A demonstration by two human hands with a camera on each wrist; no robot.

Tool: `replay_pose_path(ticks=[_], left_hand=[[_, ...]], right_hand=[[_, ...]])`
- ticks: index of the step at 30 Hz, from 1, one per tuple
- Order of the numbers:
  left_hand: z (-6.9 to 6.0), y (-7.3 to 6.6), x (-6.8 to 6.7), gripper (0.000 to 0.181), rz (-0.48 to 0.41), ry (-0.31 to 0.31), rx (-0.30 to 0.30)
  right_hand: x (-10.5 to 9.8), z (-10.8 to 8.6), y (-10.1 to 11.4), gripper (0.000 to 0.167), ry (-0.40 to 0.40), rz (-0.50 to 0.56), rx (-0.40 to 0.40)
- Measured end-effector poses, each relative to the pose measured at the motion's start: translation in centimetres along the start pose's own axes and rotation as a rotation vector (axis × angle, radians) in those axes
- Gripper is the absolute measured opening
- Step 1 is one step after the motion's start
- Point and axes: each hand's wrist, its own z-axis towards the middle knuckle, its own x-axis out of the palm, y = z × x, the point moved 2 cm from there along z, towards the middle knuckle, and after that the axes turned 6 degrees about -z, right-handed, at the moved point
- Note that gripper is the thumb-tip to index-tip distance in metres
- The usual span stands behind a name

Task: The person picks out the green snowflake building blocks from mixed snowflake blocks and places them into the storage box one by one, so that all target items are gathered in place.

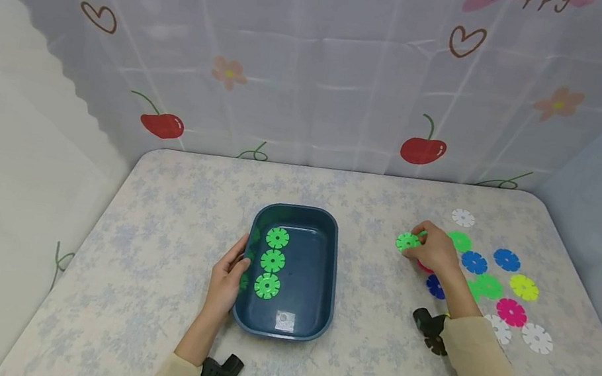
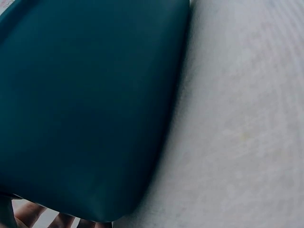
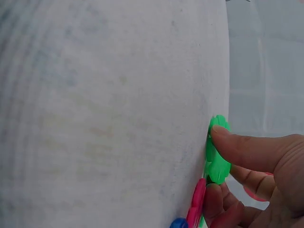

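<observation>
Head view: assorted discs [image 1: 489,286] lie right of tray [image 1: 311,277].

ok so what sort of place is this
Perhaps a small screened-off tabletop workspace: a sheet printed with cherries and "happy" stands behind a pale patterned table, which holds a dark blue tray and colourful notched discs.

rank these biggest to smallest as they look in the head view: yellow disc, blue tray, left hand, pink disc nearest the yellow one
1. Blue tray
2. Left hand
3. Yellow disc and pink disc: they look about alike, so I leave them unranked.
</observation>
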Motion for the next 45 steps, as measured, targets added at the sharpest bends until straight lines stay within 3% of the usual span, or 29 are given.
replay_pose_path(ticks=[8, 15, 23, 29, 36, 45], left_hand=[[0.1, 0.0, -0.1, 0.049, -0.015, 0.009, -0.01], [0.0, 0.0, -0.1, 0.049, -0.018, 0.01, -0.005], [-0.1, -0.1, -0.1, 0.049, -0.014, 0.013, -0.003], [-0.1, -0.1, -0.1, 0.049, -0.015, 0.014, -0.012], [-0.1, -0.2, -0.1, 0.05, -0.015, 0.015, -0.009], [0.0, -0.2, -0.1, 0.05, -0.032, 0.027, -0.001]], right_hand=[[-0.3, -0.3, 0.3, 0.033, -0.009, -0.033, -0.005], [-0.7, -0.6, 0.1, 0.034, 0.004, 0.082, -0.028], [-1.0, -1.7, 0.6, 0.04, 0.0, 0.243, 0.021], [-0.9, -2.8, 1.5, 0.041, -0.044, 0.275, -0.003], [-0.5, -4.6, 3.8, 0.039, -0.072, 0.425, -0.091], [0.9, -7.4, 8.9, 0.034, -0.041, 0.552, -0.221]])
